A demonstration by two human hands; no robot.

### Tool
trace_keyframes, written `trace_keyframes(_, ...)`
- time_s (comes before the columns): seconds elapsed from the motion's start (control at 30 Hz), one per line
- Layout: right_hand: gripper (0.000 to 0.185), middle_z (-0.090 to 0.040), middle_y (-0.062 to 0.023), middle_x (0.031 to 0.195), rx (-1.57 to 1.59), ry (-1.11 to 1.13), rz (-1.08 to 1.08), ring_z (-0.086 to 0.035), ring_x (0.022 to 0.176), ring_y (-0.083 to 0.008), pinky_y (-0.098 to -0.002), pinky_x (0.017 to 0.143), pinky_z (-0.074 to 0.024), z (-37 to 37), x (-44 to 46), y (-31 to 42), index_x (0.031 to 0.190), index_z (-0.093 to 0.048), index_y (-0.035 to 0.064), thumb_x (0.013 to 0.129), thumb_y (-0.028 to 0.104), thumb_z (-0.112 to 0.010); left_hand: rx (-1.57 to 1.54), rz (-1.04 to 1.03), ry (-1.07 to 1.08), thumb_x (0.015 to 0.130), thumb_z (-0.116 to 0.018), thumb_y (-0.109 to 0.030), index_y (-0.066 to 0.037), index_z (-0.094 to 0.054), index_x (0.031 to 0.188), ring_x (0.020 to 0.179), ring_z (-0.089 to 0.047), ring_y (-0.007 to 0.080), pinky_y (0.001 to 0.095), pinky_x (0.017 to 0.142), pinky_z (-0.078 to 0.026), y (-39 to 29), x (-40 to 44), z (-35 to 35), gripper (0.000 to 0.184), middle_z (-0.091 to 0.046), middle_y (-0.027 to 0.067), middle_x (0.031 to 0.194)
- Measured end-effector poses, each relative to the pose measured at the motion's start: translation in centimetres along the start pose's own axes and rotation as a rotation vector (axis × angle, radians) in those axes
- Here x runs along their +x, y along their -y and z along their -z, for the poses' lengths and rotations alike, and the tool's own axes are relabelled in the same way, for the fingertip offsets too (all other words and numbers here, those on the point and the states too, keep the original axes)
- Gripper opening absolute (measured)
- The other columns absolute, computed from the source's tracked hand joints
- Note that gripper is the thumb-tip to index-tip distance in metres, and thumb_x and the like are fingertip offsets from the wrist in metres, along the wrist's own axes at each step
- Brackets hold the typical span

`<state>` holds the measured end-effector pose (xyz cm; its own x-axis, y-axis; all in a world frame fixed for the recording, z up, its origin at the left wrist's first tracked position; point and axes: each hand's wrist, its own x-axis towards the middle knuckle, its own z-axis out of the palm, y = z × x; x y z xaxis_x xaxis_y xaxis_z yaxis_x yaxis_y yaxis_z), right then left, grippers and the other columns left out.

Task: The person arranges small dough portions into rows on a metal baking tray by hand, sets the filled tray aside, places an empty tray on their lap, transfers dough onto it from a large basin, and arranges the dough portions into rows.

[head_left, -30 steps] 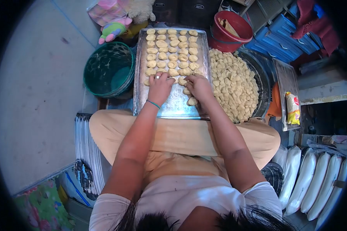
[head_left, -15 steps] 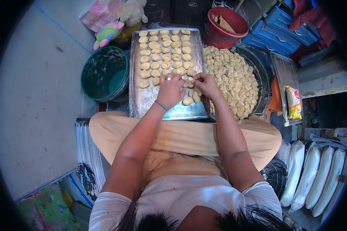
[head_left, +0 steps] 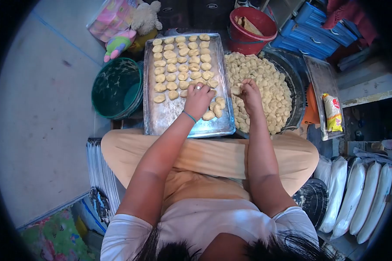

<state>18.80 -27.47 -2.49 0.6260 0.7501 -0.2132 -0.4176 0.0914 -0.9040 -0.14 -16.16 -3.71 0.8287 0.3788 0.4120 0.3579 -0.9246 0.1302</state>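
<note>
The left hand (head_left: 198, 101) reaches over dough pieces on the metal tray (head_left: 161, 117), which lies against the crossed legs (head_left: 204, 150). The right hand (head_left: 250, 96) pinches a dough piece (head_left: 237, 89) above the heaped dough (head_left: 270, 98) in a black basin (head_left: 297, 100), between the tray and a leaning tray (head_left: 320, 78) bearing a yellow-and-white packet (head_left: 332, 112).

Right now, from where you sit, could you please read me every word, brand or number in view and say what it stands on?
Nothing can be read for certain.
Red and yellow packet on the upright-leaning tray: lettering, too small and blurred.
Black box at the top: pale oval badge, too small.
I can make out no other text.
</note>
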Motion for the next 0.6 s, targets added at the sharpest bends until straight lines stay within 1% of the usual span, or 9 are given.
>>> trace_keyframes(0.13,0.013,-0.059,0.0017,0.078,-0.631,0.099,-0.084,-0.055,0.07,-0.0085,-0.0252,0.063,-0.0465,0.1,-0.7,0.5,0.095,-0.066,0.0087,0.091,0.02,-0.061,-0.048,0.036,-0.018,0.085,-0.06,-0.019,-0.016,-0.067,0.094,0.1,-0.057,0.0229,0.0425,0.085,-0.037,-0.9,0.7,0.8,0.012,-0.061,0.0019,0.092)
trace_keyframes(0.17,0.023,-0.064,-0.0028,0.078,-0.838,0.19,0.047,-0.059,0.071,-0.0105,-0.0269,0.063,-0.0471,0.3,-0.6,-0.4,0.098,-0.068,0.0041,0.089,0.025,-0.065,-0.074,0.068,-0.019,0.085,-0.061,-0.019,-0.015,-0.067,0.097,0.099,-0.057,0.0231,0.0428,0.085,-0.037,-1.1,0.6,1.5,0.015,-0.061,0.003,0.094)
trace_keyframes(0.27,0.035,-0.07,-0.0167,0.088,-1.017,0.355,-0.112,-0.067,0.084,-0.0224,-0.0358,0.077,-0.0521,-1.5,-2.0,-1.0,0.103,-0.068,0.0021,0.082,0.03,-0.071,-0.199,0.136,0.152,0.084,-0.065,-0.023,-0.01,-0.065,0.109,0.102,-0.057,0.0283,0.0446,0.086,-0.04,-2.5,-2.3,3.9,0.028,-0.062,0.0077,0.106)
trace_keyframes(0.3,0.034,-0.071,-0.0171,0.088,-1.108,0.354,0.051,-0.069,0.083,-0.0273,-0.0383,0.076,-0.0527,-1.7,-2.1,-1.4,0.103,-0.068,0.0033,0.079,0.027,-0.073,-0.325,0.152,0.304,0.083,-0.065,-0.018,-0.007,-0.06,0.118,0.104,-0.056,0.0315,0.0454,0.089,-0.042,-2.6,-4.0,4.2,0.037,-0.06,0.0116,0.11)
trace_keyframes(0.33,0.034,-0.071,-0.0171,0.088,-1.093,0.315,0.072,-0.069,0.083,-0.0284,-0.0383,0.076,-0.0528,-1.8,-2.0,-1.6,0.103,-0.068,0.0037,0.078,0.026,-0.073,-0.377,0.124,0.232,0.082,-0.064,-0.01,-0.006,-0.056,0.124,0.102,-0.057,0.0339,0.0439,0.09,-0.045,-3.1,-5.2,4.4,0.043,-0.061,0.0151,0.106)
trace_keyframes(0.4,0.033,-0.071,-0.0172,0.089,-1.067,0.24,0.116,-0.069,0.083,-0.0305,-0.0384,0.077,-0.053,-2.2,-1.9,-1.3,0.103,-0.069,0.0046,0.076,0.024,-0.074,-0.485,0.239,0.135,0.081,-0.061,-0.005,-0.003,-0.06,0.114,0.095,-0.059,0.0359,0.043,0.085,-0.048,-2.9,-7.2,4.4,0.033,-0.062,0.0168,0.098)
trace_keyframes(0.43,0.034,-0.07,-0.0189,0.095,-0.99,0.261,0.025,-0.068,0.089,-0.0321,-0.0378,0.08,-0.0522,-2.6,-1.9,-0.6,0.102,-0.068,0.0032,0.075,0.023,-0.074,-0.485,0.267,0.132,0.08,-0.061,-0.005,-0.003,-0.062,0.11,0.093,-0.059,0.0363,0.0434,0.084,-0.048,-2.3,-7.7,4.6,0.03,-0.062,0.0172,0.096)
trace_keyframes(0.53,0.034,-0.068,-0.0195,0.099,-0.998,0.364,0.34,-0.066,0.094,-0.0314,-0.0371,0.083,-0.0512,-5.3,-2.1,-0.6,0.102,-0.068,0.0027,0.075,0.022,-0.074,-0.451,0.323,0.135,0.079,-0.06,-0.005,-0.001,-0.064,0.099,0.088,-0.06,0.0372,0.0447,0.08,-0.049,-1.0,-9.0,6.0,0.02,-0.063,0.0174,0.092)
trace_keyframes(0.6,0.033,-0.068,-0.019,0.1,-0.939,0.428,0.369,-0.065,0.096,-0.0329,-0.0386,0.084,-0.0509,-8.6,-2.3,-2.3,0.102,-0.069,0.0026,0.076,0.021,-0.073,-0.369,0.328,0.134,0.079,-0.061,-0.005,0.0,-0.064,0.092,0.087,-0.06,0.0371,0.0455,0.079,-0.05,-0.8,-8.8,7.4,0.015,-0.063,0.0167,0.091)
